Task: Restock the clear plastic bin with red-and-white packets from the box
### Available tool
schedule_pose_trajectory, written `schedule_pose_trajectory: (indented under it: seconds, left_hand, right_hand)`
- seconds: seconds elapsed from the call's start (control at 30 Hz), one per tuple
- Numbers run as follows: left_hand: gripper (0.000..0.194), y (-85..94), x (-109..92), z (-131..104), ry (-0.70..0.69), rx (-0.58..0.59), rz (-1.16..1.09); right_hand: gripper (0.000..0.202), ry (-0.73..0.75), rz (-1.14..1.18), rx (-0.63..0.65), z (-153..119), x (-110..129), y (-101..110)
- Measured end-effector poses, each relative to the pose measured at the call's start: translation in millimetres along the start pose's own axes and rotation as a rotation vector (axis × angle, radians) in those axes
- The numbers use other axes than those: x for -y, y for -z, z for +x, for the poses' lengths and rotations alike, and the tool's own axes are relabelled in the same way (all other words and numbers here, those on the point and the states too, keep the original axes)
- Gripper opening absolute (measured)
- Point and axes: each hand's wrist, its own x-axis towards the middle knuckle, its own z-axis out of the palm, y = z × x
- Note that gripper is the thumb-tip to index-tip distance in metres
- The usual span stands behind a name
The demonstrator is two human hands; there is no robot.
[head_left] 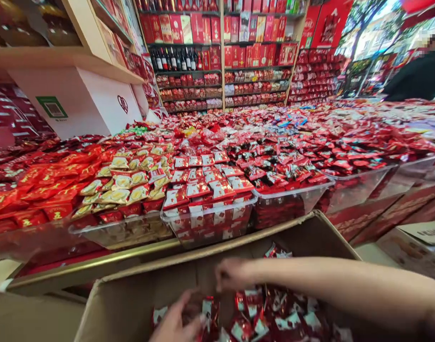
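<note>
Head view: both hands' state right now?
Left hand: at shiny red-and-white packets, grip unclear.
Right hand: fingers curled, blurred; cannot tell if holding.

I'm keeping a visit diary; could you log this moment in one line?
left hand: by packets, grip unclear; right hand: in box, blurred, grip unclear; packets: loose in box; tubs: heaped, beyond box

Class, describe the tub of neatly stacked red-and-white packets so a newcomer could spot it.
Find the open cardboard box at the bottom. Just past its far edge, the clear tub sits between gold packets on the left and darker red packets on the right. Its red-and-white packets lie in neat rows, unlike the jumble to the right.
</note>
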Motion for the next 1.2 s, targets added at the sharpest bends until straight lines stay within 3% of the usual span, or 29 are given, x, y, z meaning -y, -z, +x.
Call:
schedule_pose_trajectory:
  seconds: [0.1, 0.27, 0.37, 0.6, 0.77, 0.93, 1.1, 1.2]
  left_hand:
    - [0.044, 0.2, 7.1, 2.5, 0.037, -0.051, -0.077]
    - [0.027, -1.9, 8.2, -0.8, 0.104, -0.070, -0.092]
    - [0.022, -5.1, 7.4, -2.5, 0.104, -0.044, -0.121]
    - [0.047, -8.3, -1.3, -5.5, 0.071, 0.013, -0.315]
    - [0.033, -7.9, -19.7, -12.8, 0.083, 0.157, -0.457]
    - [0.028, -2.6, -29.4, -19.1, 0.092, 0.139, -0.585]
    - [0.039, 0.0, -32.7, -25.2, 0.204, 0.264, -1.005]
    - [0.024, -5.4, -30.0, -24.7, 0.228, 0.143, -1.017]
  right_hand:
    - [0.020, -0.097, 0.007, 0.129, -0.2, -19.7, -9.0]
    - [0.015, -0.223, -0.025, 0.286, -10.4, -42.3, -48.2]
    - [0.016, -0.252, 0.066, 0.314, -10.4, -47.0, -61.6]
    - [0.012, -0.197, 0.591, 0.222, -0.3, -27.6, -37.3]
    - [0.025, -0.255, 1.241, 0.220, -7.7, -12.7, -34.7]
    - [0.038, -0.237, 1.442, 0.169, -10.9, -7.8, -33.7]
    - [0.042, -0.246, 1.591, 0.176, -11.5, -0.7, -27.9]
    - [0.043, -0.295, 1.487, 0.077, -15.1, 8.6, -29.1]
